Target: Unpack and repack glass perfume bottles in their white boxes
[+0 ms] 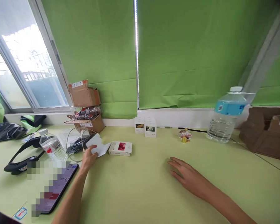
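Observation:
My left hand (pixel 90 158) is closed on a creased sheet of white paper (pixel 102 148), thumb and fingers pinching its left part. Just right of the paper lies a small flat white box (pixel 120 148) with a red picture on its top. My right hand (pixel 180 170) rests low over the table with its fingers stretched out and nothing in them. Beyond it stands a small glass bottle (pixel 185 135) with a gold cap piece in front. Two upright white boxes with flower pictures, the left box (pixel 139 125) and the right box (pixel 150 128), stand farther back.
A large water bottle (pixel 226 118) and a brown cardboard box (pixel 266 133) stand at right. On the left are a phone (pixel 58 189), a smaller water bottle (pixel 51 146), a black headset (pixel 22 163), a looped cable (pixel 67 146) and stacked cartons (pixel 84 95). Green curtains hang behind.

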`<move>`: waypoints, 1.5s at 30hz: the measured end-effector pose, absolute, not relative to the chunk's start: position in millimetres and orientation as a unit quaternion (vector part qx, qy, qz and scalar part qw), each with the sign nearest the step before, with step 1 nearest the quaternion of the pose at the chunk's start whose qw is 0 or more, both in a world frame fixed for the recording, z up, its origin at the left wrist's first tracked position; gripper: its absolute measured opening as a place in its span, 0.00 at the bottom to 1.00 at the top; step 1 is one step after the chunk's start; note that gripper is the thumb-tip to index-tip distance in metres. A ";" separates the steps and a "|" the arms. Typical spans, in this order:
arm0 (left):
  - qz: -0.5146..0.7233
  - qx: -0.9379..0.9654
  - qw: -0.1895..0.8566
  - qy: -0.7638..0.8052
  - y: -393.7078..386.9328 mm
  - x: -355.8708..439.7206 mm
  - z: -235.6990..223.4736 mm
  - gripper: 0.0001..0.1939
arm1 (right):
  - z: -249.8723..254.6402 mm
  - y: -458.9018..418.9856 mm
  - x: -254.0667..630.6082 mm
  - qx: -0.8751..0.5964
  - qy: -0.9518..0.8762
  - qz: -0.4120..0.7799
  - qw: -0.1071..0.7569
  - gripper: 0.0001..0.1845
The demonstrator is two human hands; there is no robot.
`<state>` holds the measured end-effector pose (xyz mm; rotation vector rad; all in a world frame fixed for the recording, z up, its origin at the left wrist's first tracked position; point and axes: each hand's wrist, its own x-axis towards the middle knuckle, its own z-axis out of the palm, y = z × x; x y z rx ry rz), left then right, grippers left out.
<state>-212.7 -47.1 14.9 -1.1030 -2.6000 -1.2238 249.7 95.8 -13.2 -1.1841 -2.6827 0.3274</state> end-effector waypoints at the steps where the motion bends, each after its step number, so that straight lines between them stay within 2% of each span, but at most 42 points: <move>1: -0.383 -0.369 0.031 -0.846 -46.1 -214.2 12.1 0.19 | -14.5 96.6 249.5 -0.400 -0.905 0.112 0.093 0.28; 11: -0.271 -0.424 0.077 -0.861 -52.1 -219.5 4.1 0.27 | -18.1 98.3 248.0 -0.393 -0.907 0.108 0.106 0.26; 14: -0.256 -0.419 0.106 -0.864 -56.5 -217.7 9.7 0.26 | -16.6 96.7 248.2 -0.391 -0.909 0.101 0.103 0.26; 17: -0.259 -0.408 0.150 -0.863 -55.8 -209.9 16.8 0.23 | -15.6 95.1 249.0 -0.393 -0.907 0.107 0.107 0.27; 21: -0.297 -0.462 0.265 -0.793 -43.7 -180.6 20.8 0.24 | -15.9 93.8 249.1 -0.388 -0.910 0.097 0.108 0.27; 23: -0.295 -0.523 0.287 -0.746 -35.4 -159.2 17.3 0.25 | -16.5 93.6 248.7 -0.386 -0.912 0.086 0.110 0.26; 28: -0.220 -0.662 0.190 -0.691 -19.1 -117.3 -4.4 0.35 | -16.5 90.9 246.5 -0.374 -0.917 0.066 0.125 0.24; 31: -0.188 -0.690 0.133 -0.686 -13.5 -108.1 -15.1 0.36 | -15.9 87.4 244.2 -0.369 -0.918 0.050 0.135 0.22; 38: -0.189 -0.693 0.141 -0.681 6.4 -99.4 -12.1 0.33 | -18.1 81.9 239.7 -0.356 -0.922 0.010 0.151 0.19; 45: -0.174 -0.639 0.129 -0.738 54.8 -101.7 -6.3 0.38 | -16.8 72.6 237.6 -0.362 -0.916 -0.016 0.174 0.18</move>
